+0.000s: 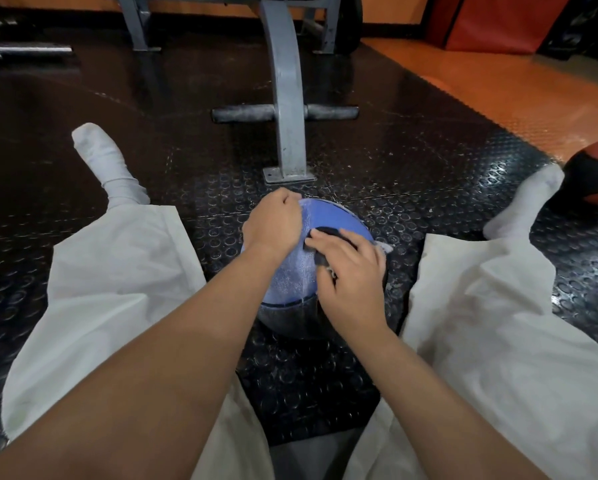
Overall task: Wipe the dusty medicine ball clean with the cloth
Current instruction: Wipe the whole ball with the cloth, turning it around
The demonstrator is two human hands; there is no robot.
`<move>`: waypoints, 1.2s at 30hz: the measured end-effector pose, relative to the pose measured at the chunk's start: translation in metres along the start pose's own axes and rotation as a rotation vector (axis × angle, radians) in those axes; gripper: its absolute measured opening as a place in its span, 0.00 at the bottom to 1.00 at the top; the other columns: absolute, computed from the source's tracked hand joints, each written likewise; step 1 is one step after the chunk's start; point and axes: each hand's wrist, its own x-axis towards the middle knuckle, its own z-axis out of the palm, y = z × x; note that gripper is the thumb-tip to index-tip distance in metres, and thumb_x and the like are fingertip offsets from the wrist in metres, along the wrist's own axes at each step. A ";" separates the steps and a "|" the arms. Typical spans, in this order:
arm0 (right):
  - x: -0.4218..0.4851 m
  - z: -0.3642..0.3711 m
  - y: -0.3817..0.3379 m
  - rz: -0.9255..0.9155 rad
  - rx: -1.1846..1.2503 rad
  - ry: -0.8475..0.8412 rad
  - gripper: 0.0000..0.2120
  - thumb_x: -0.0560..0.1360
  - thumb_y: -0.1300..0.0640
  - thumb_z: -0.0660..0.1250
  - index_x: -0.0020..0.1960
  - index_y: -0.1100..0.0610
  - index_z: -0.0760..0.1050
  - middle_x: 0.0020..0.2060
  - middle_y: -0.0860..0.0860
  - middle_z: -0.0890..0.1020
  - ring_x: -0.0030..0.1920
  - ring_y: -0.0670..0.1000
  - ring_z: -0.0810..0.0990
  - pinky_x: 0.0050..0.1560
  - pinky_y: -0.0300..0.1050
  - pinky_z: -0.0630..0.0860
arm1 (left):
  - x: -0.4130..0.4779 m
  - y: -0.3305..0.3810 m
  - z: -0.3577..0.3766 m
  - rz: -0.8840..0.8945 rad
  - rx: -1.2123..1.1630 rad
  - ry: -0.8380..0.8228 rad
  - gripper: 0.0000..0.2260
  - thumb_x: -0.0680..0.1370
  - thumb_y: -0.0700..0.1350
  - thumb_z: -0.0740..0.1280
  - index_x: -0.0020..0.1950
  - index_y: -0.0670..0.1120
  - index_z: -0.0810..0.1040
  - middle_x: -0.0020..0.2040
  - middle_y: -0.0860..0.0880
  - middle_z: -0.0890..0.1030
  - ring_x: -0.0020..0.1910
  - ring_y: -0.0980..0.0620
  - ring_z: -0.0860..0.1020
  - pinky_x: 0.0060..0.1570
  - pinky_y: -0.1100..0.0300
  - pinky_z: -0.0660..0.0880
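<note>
Centre frame, left hand (273,221) balled in a fist against the blue medicine ball (290,271) on the floor (429,161); right hand (351,275) clamps the cloth (326,233) onto it.

Cloth (326,233) mostly under right hand (351,275)

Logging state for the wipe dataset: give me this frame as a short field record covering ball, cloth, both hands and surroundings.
ball: blue dusty medicine ball, on the black studded rubber floor between the person's legs
dust: pale film on the blue panel
cloth: dark cloth wad, against the ball's top
right hand: grips the cloth
left hand: fingers curled, on the ball's far left edge; contents hidden
nearby: grey metal bench frame ahead; red-and-black ball at right
</note>
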 end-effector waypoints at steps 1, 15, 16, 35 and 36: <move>0.007 -0.002 0.000 -0.001 -0.010 -0.017 0.17 0.70 0.59 0.57 0.53 0.52 0.81 0.54 0.44 0.83 0.59 0.49 0.70 0.57 0.43 0.57 | -0.004 -0.002 0.001 0.044 -0.006 0.009 0.17 0.82 0.44 0.53 0.61 0.52 0.78 0.63 0.54 0.78 0.59 0.50 0.75 0.62 0.50 0.70; -0.007 0.008 0.010 0.057 -0.003 0.035 0.20 0.71 0.59 0.56 0.56 0.52 0.81 0.57 0.46 0.82 0.63 0.51 0.71 0.65 0.51 0.60 | 0.003 0.001 0.007 0.180 0.026 -0.054 0.17 0.83 0.44 0.53 0.67 0.51 0.76 0.68 0.53 0.76 0.65 0.52 0.73 0.64 0.57 0.68; -0.010 0.007 0.012 0.036 -0.009 0.044 0.20 0.70 0.59 0.56 0.56 0.52 0.81 0.57 0.46 0.82 0.63 0.51 0.70 0.63 0.49 0.59 | 0.003 0.002 0.008 0.194 0.034 -0.068 0.17 0.83 0.44 0.53 0.67 0.51 0.76 0.67 0.53 0.76 0.65 0.52 0.73 0.64 0.57 0.68; -0.002 0.005 0.007 -0.081 -0.102 0.023 0.19 0.69 0.59 0.57 0.53 0.52 0.82 0.53 0.45 0.83 0.58 0.52 0.74 0.58 0.49 0.61 | 0.008 -0.002 0.006 0.152 -0.038 -0.082 0.17 0.83 0.43 0.52 0.64 0.52 0.77 0.67 0.55 0.76 0.65 0.54 0.73 0.66 0.56 0.68; 0.006 0.003 0.006 -0.061 -0.112 0.022 0.19 0.69 0.58 0.57 0.53 0.52 0.82 0.52 0.45 0.84 0.57 0.51 0.74 0.56 0.48 0.61 | 0.007 -0.003 0.006 0.166 -0.037 -0.081 0.17 0.83 0.43 0.53 0.65 0.52 0.77 0.67 0.55 0.76 0.65 0.54 0.72 0.66 0.56 0.67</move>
